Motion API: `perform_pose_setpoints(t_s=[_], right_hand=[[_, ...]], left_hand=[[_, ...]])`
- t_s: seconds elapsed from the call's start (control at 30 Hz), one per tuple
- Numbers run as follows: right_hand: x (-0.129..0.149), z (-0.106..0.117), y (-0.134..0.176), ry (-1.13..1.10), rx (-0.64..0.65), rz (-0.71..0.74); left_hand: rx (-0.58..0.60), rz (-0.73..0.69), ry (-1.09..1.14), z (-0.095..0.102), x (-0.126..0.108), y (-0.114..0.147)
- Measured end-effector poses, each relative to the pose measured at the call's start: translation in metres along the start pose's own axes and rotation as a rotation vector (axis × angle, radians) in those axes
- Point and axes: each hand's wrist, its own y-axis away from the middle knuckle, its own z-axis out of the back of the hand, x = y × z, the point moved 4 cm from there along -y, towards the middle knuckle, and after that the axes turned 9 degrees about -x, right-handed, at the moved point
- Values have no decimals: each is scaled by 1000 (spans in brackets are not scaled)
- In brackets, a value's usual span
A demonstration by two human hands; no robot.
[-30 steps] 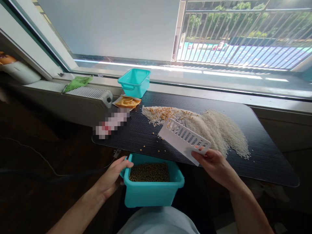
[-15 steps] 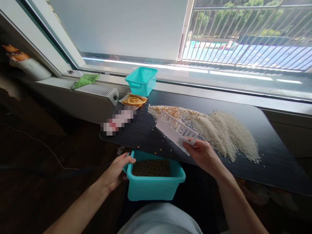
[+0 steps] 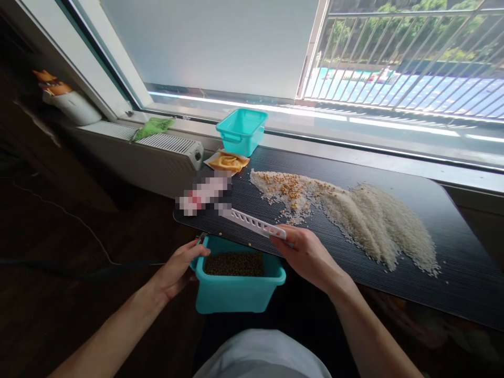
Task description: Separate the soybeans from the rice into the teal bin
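Observation:
My left hand (image 3: 181, 266) grips the left rim of a turquoise plastic bin (image 3: 238, 291), its thumb over the edge. Small round brownish beans (image 3: 234, 264) cover the bottom of this bin, which is held just below the table's front edge. In my right hand (image 3: 305, 252) is a white slotted plastic strip (image 3: 255, 224), pinched at its right end and turned nearly edge-on above the table's front edge. Beyond it a long heap of white rice (image 3: 366, 226) spreads across the table, with yellow beans (image 3: 289, 186) scattered over its left part.
A second turquoise bin (image 3: 242, 131) stands at the back of the black table (image 3: 413, 184), by the window. Before it lies an orange-yellow cloth or packet (image 3: 229, 161), beside a blurred pinkish item (image 3: 207, 193). A radiator (image 3: 165, 157) with a green cloth (image 3: 155, 127) is at left.
The white strip has moved left and toward me, away from the rice, and tilted to a thinner edge view. The held bin has shifted slightly left in view.

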Motion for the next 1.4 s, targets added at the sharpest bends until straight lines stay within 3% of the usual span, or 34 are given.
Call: perform_pose_setpoints(t_s=[0.13, 0.27, 0.4, 0.57, 0.67, 0.8, 0.93, 1.1, 1.23, 1.33, 1.4], right_hand=[[14, -12, -1, -27, 79, 58], [17, -2, 30, -67, 121, 45], [-7, 28, 68, -60, -141, -77], [-54, 60, 96, -50, -505, -367], [-72, 70, 97, -72, -582, -478], [-79, 74, 91, -82, -597, -507], [-68, 66, 83, -96, -518, -415], [-29, 19, 52, -171, -110, -106], [3, -10, 28, -104, 24, 43], [16, -10, 32, -24, 86, 88], [14, 2, 47, -26, 53, 77]], left_hand=[[13, -14, -3, 5, 0, -1], [55, -30, -17, 4, 5, 5], [97, -3, -53, -13, 16, 16], [186, 60, -24, -43, 32, 21], [188, 81, -9, -51, 37, 17], [165, 87, -37, -46, 34, 14], [91, 65, -61, -25, 23, 12], [31, 7, -64, -4, 11, 8], [8, -19, -56, 5, 6, 10], [1, -34, -45, 9, 4, 15], [6, -30, -48, 9, 5, 19]])
